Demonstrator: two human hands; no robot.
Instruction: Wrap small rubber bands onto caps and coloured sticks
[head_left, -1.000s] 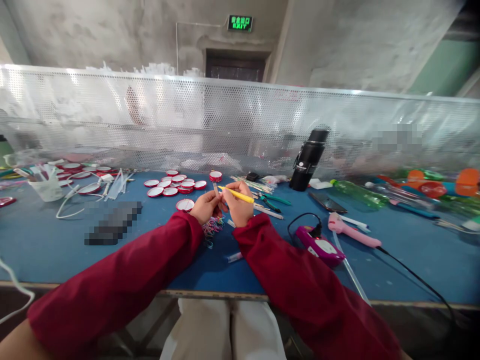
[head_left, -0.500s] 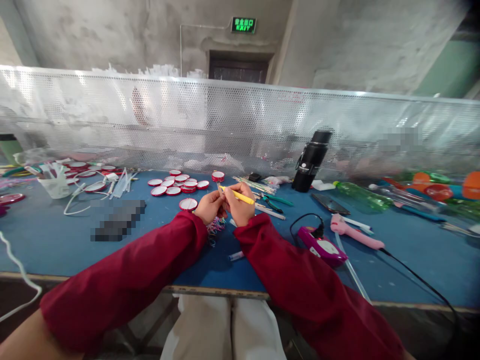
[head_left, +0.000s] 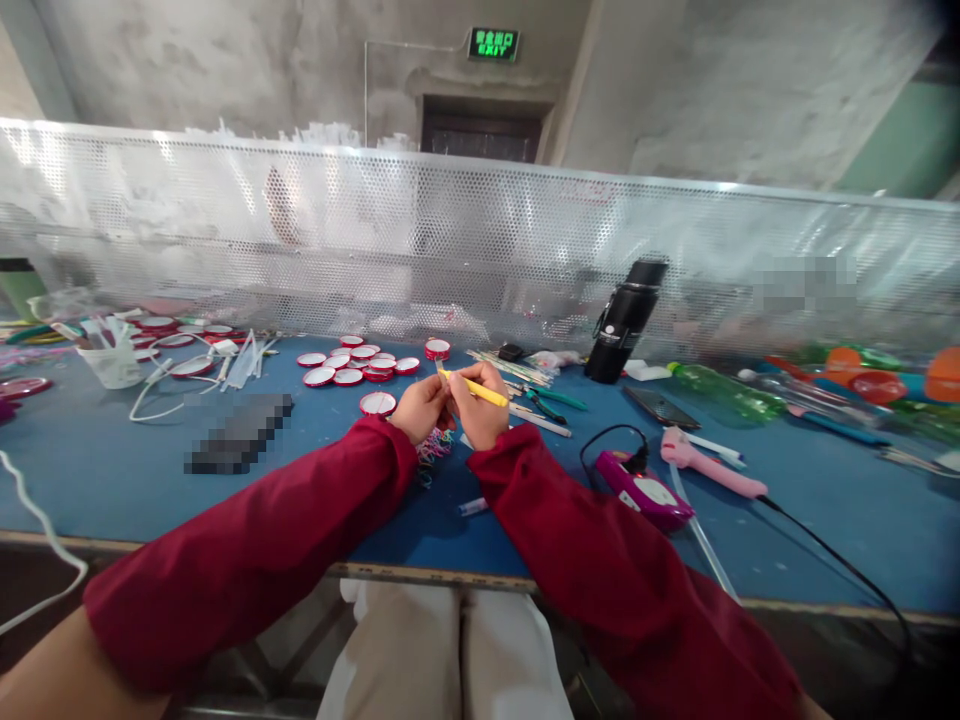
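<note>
My right hand (head_left: 480,405) is closed on a yellow pen-like tool (head_left: 486,392), whose thin tip points up and left. My left hand (head_left: 421,408) touches it at the fingertips, fingers pinched together; what they hold is too small to make out. Below the hands lies a tangle of colourful threads (head_left: 435,450) on the blue table (head_left: 405,540). One red-rimmed white disc (head_left: 377,403) sits just left of my left hand. Behind the hands is a small stack of red-rimmed discs (head_left: 437,347), and more discs (head_left: 347,376) are spread to the left.
Right of the hands are green-handled pliers (head_left: 551,405), a black bottle (head_left: 626,320), a phone (head_left: 660,408), a purple device (head_left: 645,492) and a pink corded tool (head_left: 712,468). Leftward lie a dark pixelated object (head_left: 240,435) and a white cup (head_left: 112,365). A perforated metal screen (head_left: 465,230) stands behind.
The camera view has shifted slightly. Both hands stay together with the yellow tool in nearly the same pose.
</note>
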